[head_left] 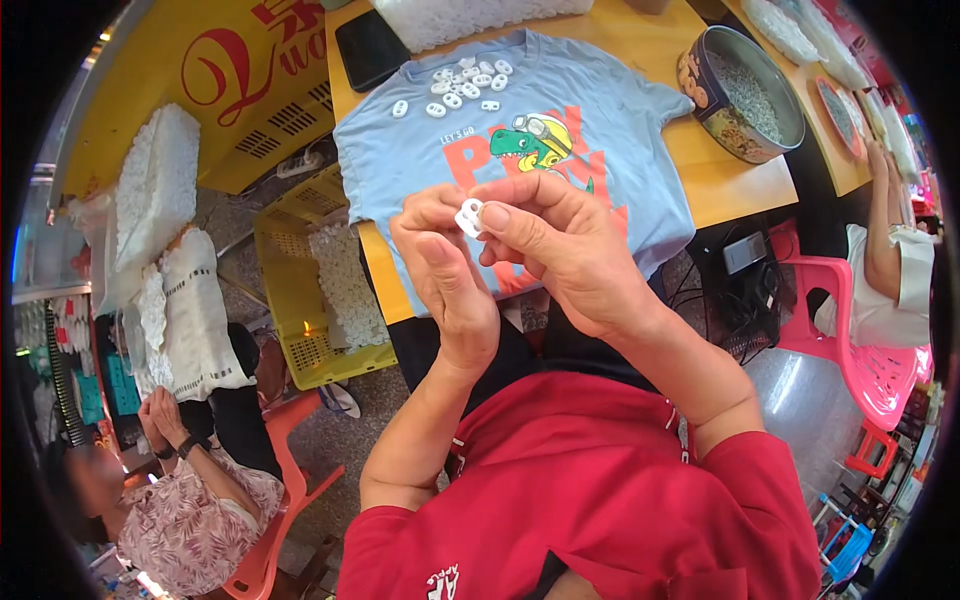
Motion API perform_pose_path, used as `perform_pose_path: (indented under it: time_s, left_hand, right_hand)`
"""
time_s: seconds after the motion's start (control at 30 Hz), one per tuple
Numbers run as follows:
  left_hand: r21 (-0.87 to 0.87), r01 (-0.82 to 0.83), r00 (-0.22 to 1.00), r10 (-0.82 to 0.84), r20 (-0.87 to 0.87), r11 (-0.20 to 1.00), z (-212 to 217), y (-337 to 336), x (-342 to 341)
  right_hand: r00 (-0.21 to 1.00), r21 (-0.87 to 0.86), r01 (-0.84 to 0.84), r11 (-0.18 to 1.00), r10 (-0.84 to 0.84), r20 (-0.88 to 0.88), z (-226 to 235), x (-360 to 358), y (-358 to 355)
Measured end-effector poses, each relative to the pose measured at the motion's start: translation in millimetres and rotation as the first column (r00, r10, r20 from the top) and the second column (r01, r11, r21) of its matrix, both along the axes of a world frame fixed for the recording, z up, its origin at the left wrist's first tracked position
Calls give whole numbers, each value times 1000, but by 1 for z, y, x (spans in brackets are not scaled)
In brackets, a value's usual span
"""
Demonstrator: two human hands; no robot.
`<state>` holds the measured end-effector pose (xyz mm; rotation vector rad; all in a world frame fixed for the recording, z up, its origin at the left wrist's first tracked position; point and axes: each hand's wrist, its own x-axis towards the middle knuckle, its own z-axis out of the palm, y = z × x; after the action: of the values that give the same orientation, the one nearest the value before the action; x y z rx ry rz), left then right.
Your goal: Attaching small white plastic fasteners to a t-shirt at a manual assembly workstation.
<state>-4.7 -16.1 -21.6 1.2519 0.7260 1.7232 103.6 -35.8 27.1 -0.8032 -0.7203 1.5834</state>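
A small white oval plastic piece with two holes (468,217) is held up over the near part of a light blue T-shirt. My right hand (565,240) pinches it between thumb and index finger. From the other side, the curled fingers of my left hand (445,275) meet the same piece, while the left thumb stands off it. Whether anything else lies behind the left fingers is hidden. More white two-hole pieces (468,88) lie in a loose group on the upper part of the T-shirt (390,150), which is spread over the yellow table (735,165).
A round tin (755,100) of small grey parts stands at the table's right. At the far left lies a black phone (370,50), near a bag of white pieces (470,15). A yellow crate (285,290) sits below left. Seated people work on both sides.
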Motion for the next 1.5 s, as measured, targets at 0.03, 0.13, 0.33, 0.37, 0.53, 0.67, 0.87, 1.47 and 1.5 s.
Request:
perform_pose_path:
  time_s: [0.03, 0.13, 0.33, 0.37, 0.53, 0.67, 0.87, 1.47, 1.5]
  left_hand:
    - [-25, 50, 998, -49, 25, 998, 1, 0, 2]
    - [-81, 238, 970, -232, 76, 968, 10, 1, 1]
    - [-204, 531, 845, -493, 209, 823, 14, -2, 0]
    - [-206, 547, 832, -500, 241, 811, 14, -3, 0]
    - [-131, 597, 792, -555, 256, 792, 10, -1, -3]
    - [-54, 612, 769, -577, 275, 789, 7, 0, -2]
    - [-35, 602, 776, -575, 260, 798, 6, -1, -2]
    - [-200, 542, 782, -403, 475, 816, -11, 13, 1]
    - [-220, 551, 768, -387, 510, 805, -11, 15, 0]
  right_hand:
    - [1000, 2, 1, 1000, -1, -3, -1, 1, 0]
    - [999, 29, -21, 999, 22, -38, -2, 4, 0]
    - [997, 24, -74, 997, 74, 1, 2, 8, -2]
    - [996, 17, -90, 996, 90, 8, 3, 8, -3]
    - [992, 21, -127, 992, 127, 2, 2, 10, -5]
    - [993, 22, -120, 993, 120, 4, 1, 7, -6]
    - [994, 28, -92, 995, 93, -49, -1, 7, -9]
    - [986, 104, 54, 993, -69, 149, 7, -2, 23]
    - [947, 155, 79, 985, -123, 298, 17, -9, 29]
